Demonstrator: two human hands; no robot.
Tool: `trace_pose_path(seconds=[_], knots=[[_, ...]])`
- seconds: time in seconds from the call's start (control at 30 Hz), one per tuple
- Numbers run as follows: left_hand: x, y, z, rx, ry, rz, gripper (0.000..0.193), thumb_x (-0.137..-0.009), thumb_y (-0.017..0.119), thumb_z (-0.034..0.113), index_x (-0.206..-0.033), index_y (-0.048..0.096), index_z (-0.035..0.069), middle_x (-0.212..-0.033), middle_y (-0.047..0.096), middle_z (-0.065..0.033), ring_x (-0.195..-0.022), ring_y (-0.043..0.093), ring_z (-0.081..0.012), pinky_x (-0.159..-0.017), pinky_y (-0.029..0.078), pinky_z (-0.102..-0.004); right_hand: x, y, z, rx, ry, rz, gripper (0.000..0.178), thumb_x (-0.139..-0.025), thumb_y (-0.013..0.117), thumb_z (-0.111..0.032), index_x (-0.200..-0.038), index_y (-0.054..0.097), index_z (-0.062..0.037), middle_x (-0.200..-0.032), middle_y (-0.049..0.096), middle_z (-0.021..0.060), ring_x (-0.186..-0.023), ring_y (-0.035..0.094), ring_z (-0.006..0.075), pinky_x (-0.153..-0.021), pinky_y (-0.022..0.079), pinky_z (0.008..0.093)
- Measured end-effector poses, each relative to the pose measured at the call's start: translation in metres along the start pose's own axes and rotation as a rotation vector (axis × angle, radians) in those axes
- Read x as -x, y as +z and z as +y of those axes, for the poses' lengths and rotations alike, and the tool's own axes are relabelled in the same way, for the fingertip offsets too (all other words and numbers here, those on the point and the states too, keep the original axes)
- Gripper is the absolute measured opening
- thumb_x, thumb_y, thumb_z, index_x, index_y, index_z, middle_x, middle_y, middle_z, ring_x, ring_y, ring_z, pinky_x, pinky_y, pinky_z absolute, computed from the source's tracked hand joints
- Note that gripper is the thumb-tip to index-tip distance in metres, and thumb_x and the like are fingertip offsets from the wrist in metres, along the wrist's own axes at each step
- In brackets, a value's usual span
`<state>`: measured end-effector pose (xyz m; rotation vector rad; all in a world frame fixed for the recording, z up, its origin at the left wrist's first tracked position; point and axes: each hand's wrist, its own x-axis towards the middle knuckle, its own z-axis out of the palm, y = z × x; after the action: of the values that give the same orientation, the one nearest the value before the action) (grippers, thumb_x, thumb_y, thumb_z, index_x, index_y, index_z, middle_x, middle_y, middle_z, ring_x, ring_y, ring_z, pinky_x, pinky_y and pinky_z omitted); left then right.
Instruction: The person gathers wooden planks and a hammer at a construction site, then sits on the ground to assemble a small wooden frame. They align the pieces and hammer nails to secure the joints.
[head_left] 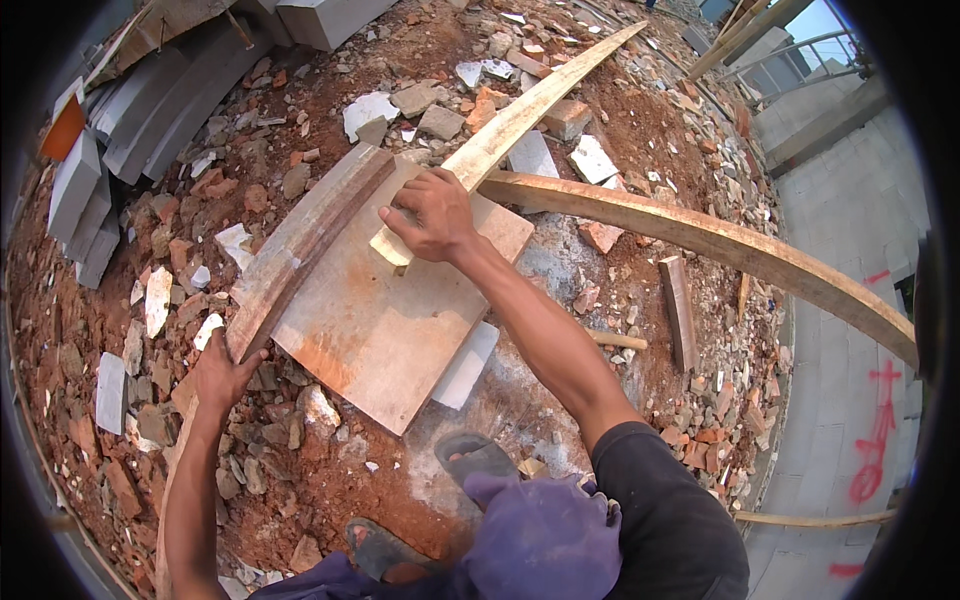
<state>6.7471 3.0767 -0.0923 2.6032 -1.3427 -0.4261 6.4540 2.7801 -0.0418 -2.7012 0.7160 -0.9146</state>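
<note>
My right hand (433, 214) is closed over a pale wooden batten (545, 92) near its near end, which rests on a flat, dusty board (400, 320). The batten runs away to the far right. Along the board's left edge lies a darker, weathered wooden beam (300, 250). My left hand (222, 372) grips this beam lower down, with thumb and fingers on either side of it. A narrow wooden length continues toward me beside my left forearm. Part of each hold is hidden by the hands themselves.
A long wooden beam (700, 230) curves off to the right from beside the batten. Grey blocks (175, 110) are stacked at the far left. Broken brick and rubble cover the red soil around the board. A short wood piece (678, 312) lies right, before a grey block wall (840, 330).
</note>
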Motion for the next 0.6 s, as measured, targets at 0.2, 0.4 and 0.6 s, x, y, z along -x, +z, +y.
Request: trace_pose_path(seconds=[0.2, 0.4, 0.6], knots=[[-0.001, -0.001, 0.007, -0.069, -0.017, 0.013, 0.083, -0.074, 0.084, 0.053, -0.126, 0.053, -0.004, -0.107, 0.068, -0.0301, -0.099, 0.066, -0.0469, -0.086, 0.053, -0.0519, 0.008, 0.005, 0.007, -0.046, -0.005, 0.073, 0.035, -0.085, 0.066, -0.039, -0.074, 0.072, -0.0059, -0.075, 0.068, 0.0086, -0.085, 0.063, 0.0263, -0.098, 0.044, 0.0443], [0.0, -0.009, 0.01, -0.052, -0.07, -0.05, 0.082, -0.073, 0.085, 0.051, -0.124, 0.053, -0.005, -0.105, 0.068, -0.03, -0.098, 0.067, -0.0458, -0.084, 0.053, -0.0516, 0.034, -0.022, -0.006, -0.011, -0.033, 0.01, 0.036, -0.086, 0.065, -0.039, -0.073, 0.072, -0.0064, -0.075, 0.069, 0.0087, -0.085, 0.064, 0.0263, -0.098, 0.044, 0.0458], [0.001, -0.003, 0.001, -0.034, -0.024, 0.012, 0.079, -0.073, 0.085, 0.046, -0.121, 0.053, -0.007, -0.097, 0.069, -0.029, -0.093, 0.067, -0.0471, -0.082, 0.054, -0.0519, 0.044, -0.035, -0.033, -0.046, -0.041, -0.087, 0.039, -0.087, 0.062, -0.04, -0.075, 0.074, -0.0047, -0.075, 0.069, 0.0096, -0.083, 0.064, 0.0272, -0.096, 0.044, 0.0439]])
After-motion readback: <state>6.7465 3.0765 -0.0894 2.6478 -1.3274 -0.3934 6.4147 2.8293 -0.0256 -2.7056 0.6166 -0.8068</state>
